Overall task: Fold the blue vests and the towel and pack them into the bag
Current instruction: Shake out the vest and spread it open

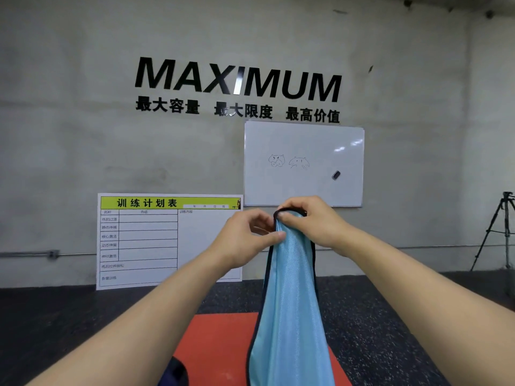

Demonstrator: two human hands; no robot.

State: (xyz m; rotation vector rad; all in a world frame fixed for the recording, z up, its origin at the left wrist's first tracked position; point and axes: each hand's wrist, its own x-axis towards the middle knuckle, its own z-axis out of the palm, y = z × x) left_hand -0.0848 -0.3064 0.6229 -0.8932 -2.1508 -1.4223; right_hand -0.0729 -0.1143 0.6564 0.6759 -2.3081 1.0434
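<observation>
A light blue vest (289, 316) with dark trim hangs in the air in front of me, above a red mat (211, 346). My right hand (312, 221) grips the vest's top strap, fingers curled over the dark edge. Just left of it, my left hand (248, 238) pinches the blue fabric below the strap. A dark rounded object (174, 371) shows at the bottom edge; what it is I cannot tell. No towel is in view.
A grey wall stands ahead with a whiteboard (303, 162) and a training-plan board (167, 240) leaning on it. A tripod (498, 232) stands at the far right. Dark speckled floor (69, 316) surrounds the mat.
</observation>
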